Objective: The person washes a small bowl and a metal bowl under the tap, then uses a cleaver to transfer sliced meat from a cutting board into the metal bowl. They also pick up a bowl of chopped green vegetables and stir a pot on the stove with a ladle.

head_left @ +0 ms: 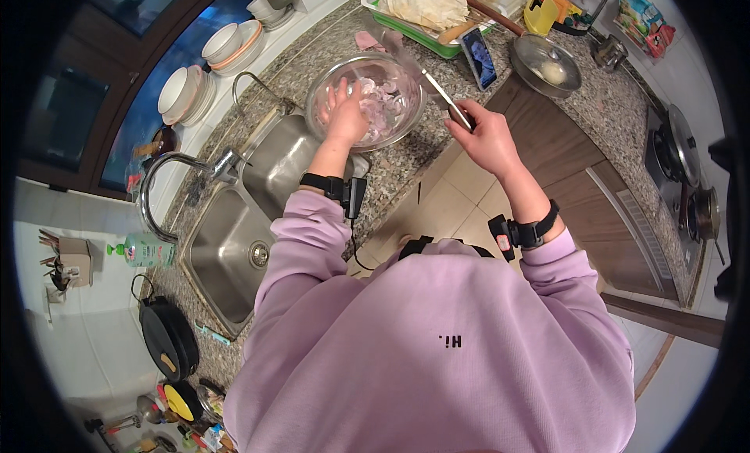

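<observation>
A clear glass bowl (413,114) stands on the granite counter beside the sink. Sliced purplish onion (382,108) lies inside it. My left hand (344,114) is over the left part of the bowl, fingers spread; whether the fingertips touch the glass or the slices is unclear. In my right hand (485,131) is a kitchen knife (436,88), gripped by its dark handle. Its broad blade points up and left, past the bowl's right rim. A pink cloth (370,41) rests on the counter behind the bowl, near the blade.
Left of the bowl is a double steel sink (225,242) with a curved faucet (153,183). A propped phone (479,57), a lidded frying pan (546,65) and a green-and-white tray (430,42) stand behind. Stacked bowls (183,95) line the windowsill. A stove (674,201) is at right.
</observation>
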{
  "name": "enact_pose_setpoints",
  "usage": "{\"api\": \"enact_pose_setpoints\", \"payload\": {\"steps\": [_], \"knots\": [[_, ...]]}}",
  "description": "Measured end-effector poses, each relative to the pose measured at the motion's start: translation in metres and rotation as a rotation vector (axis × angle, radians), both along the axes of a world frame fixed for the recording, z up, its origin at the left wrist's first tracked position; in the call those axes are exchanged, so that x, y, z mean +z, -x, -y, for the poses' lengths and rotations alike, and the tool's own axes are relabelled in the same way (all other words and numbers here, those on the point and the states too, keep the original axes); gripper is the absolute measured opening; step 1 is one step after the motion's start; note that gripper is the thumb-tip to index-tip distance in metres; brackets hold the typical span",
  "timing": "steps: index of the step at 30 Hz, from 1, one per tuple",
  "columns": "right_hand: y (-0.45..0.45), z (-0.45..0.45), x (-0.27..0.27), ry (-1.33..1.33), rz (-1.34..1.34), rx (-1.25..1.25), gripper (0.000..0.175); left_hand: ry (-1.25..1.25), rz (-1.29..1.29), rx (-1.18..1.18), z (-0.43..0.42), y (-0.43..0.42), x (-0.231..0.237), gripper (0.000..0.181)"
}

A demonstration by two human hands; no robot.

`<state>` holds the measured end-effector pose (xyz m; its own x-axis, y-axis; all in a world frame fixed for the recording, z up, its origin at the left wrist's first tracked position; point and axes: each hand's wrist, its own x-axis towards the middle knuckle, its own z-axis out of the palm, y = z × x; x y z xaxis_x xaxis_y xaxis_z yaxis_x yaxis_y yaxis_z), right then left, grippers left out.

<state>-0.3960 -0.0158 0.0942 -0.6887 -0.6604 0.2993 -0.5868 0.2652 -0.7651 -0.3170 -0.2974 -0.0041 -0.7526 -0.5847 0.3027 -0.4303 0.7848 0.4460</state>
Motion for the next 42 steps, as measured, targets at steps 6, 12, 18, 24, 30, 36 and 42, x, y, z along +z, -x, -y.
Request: {"api": "enact_pose_setpoints", "payload": {"steps": [6,12,18,24,30,36,42], "knots": [[-0.016,0.0,0.001,-0.143,-0.494,0.004,0.027,0.098,-0.11,-0.069,-0.005,-0.016,-0.011,0.018],[-0.024,0.003,-0.006,-0.174,-0.533,0.008,0.03,0.074,-0.077,-0.091,-0.007,-0.042,0.006,0.01],[-0.02,0.0,-0.011,-0.118,-0.375,-0.008,0.025,0.138,-0.138,-0.029,-0.015,-0.045,0.005,0.029],[-0.02,-0.01,-0.013,-0.14,-0.228,-0.031,0.026,0.091,0.166,-0.08,-0.018,-0.046,0.023,0.069],[-0.026,-0.028,-0.007,-0.12,-0.252,-0.014,0.025,0.087,-0.224,0.004,-0.052,-0.068,0.04,0.059],[-0.045,-0.041,-0.005,-0.1,-0.342,0.139,0.026,-0.021,-0.24,-0.05,-0.103,-0.194,0.036,0.038],[-0.09,-0.016,-0.024,-0.043,-0.382,0.425,0.033,-0.239,-0.208,0.307,-0.199,-0.359,0.021,0.026]]}}
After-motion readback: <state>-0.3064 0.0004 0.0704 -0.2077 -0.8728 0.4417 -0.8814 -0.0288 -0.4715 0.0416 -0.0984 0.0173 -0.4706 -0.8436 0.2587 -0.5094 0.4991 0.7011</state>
